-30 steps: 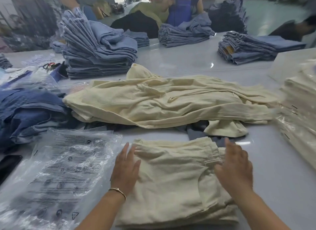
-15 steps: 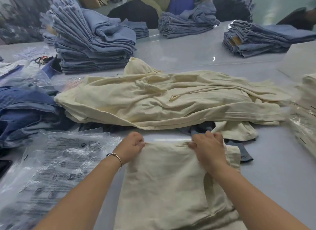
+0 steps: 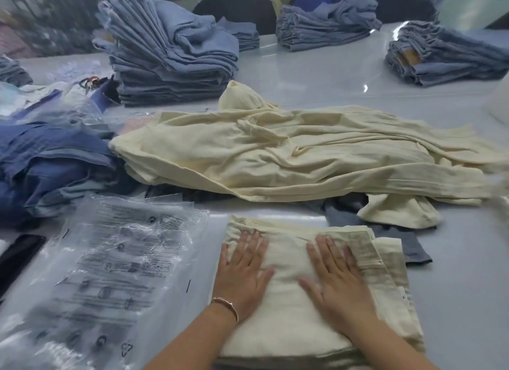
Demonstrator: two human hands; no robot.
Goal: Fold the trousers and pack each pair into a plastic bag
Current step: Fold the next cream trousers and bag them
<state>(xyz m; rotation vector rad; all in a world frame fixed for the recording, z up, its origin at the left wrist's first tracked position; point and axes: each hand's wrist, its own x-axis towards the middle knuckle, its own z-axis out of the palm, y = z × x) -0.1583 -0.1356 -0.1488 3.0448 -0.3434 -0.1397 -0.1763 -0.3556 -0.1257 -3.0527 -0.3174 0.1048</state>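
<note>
Cream folded trousers (image 3: 289, 301), left hand (image 3: 242, 276) and right hand (image 3: 338, 281) flat on top, fingers (image 3: 327, 248) straight, slightly spread

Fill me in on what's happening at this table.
A person is packing trousers. Both the left hand and the right hand press flat on a folded pair of cream cotton trousers at the near edge of the glossy grey table. A stack of clear printed plastic bags lies just left of it, not yet used. Unfolded cream trousers wait in a heap behind.

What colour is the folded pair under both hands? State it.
Pale cream folded trousers, clearest in the head view.
</note>
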